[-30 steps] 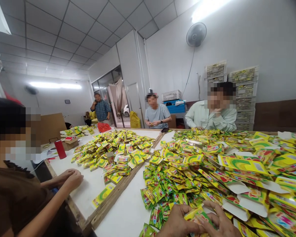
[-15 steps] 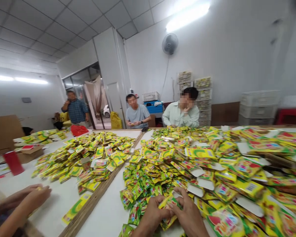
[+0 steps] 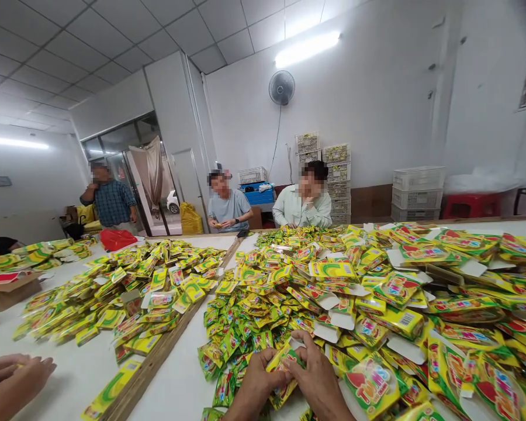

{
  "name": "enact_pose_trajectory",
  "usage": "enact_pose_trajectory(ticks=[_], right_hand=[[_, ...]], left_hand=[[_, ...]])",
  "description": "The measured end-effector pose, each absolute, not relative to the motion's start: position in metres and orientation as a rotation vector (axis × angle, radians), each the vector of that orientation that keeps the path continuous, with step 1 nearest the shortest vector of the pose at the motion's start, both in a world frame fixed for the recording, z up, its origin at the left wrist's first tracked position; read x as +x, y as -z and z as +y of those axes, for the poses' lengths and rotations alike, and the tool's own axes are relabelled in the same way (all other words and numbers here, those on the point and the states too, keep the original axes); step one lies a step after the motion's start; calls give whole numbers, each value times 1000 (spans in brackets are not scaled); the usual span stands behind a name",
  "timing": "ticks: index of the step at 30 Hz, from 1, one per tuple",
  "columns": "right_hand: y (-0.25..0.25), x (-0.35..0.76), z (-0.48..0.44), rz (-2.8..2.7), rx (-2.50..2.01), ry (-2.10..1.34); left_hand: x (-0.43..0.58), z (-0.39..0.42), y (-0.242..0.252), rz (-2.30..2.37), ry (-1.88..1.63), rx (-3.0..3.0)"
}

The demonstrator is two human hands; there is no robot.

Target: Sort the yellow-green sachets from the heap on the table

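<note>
My left hand (image 3: 255,382) and my right hand (image 3: 316,377) meet at the bottom middle, both closed on a bunch of small yellow-green sachets (image 3: 279,363). They rest at the near edge of a big heap of loose sachets (image 3: 263,310) on the white table (image 3: 188,386). To the right of my hands lie several flat yellow-green cartons (image 3: 398,318) with white flaps.
A wooden strip (image 3: 166,348) separates my table from the left one, which bears another pile of cartons (image 3: 127,292). A neighbour's hands (image 3: 13,380) rest at the lower left. Two people sit at the far end, a third stands by the doorway. Crates are stacked along the wall.
The view has swung right, so the person on my left has slipped out of sight except for the hands. My hands stay together on the sachets, now nearer the centre.
</note>
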State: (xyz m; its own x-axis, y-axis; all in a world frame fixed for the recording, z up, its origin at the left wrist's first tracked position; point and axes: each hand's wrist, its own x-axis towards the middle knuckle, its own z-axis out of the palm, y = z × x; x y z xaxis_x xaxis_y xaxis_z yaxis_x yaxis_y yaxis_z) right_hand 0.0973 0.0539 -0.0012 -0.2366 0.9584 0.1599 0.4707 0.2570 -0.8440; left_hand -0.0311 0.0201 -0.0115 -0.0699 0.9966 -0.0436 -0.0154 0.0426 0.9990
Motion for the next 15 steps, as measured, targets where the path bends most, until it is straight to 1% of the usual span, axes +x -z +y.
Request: enact_pose_trajectory(ticks=[9, 15], right_hand=[[19, 98, 65, -1795, -1211, -983], [8, 98, 59, -1752, -1237, -930]], left_hand=[[-31, 25, 24, 1237, -1292, 1001], [-29, 28, 25, 1205, -1312, 963]])
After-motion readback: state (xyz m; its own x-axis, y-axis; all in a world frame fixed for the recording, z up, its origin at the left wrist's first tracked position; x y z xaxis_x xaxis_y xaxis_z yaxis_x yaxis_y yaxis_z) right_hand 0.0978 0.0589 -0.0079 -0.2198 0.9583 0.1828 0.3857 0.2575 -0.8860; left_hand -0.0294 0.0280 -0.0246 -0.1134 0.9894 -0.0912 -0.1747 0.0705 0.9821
